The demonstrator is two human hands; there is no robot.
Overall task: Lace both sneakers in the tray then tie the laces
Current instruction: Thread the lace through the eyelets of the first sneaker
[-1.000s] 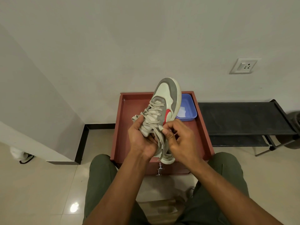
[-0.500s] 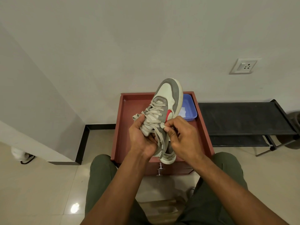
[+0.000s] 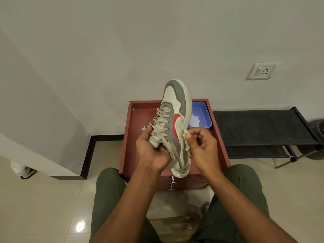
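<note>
Grey-and-white sneaker (image 3: 176, 109) with a red side patch, held up over the red tray (image 3: 138, 120), toe pointing far. My left hand (image 3: 150, 151) grips its tongue and laced part, fingers curled round. My right hand (image 3: 201, 146) pinches a beige lace (image 3: 185, 142) end just right of the shoe, thumb and finger closed on it. Blue tub (image 3: 203, 116) at the tray's far right corner. Black rack (image 3: 259, 127) right of the tray, wall socket (image 3: 262, 71) above.

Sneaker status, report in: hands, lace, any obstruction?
Left hand grips sneaker above tray. Right hand pinches lace end. Nothing blocking.
</note>
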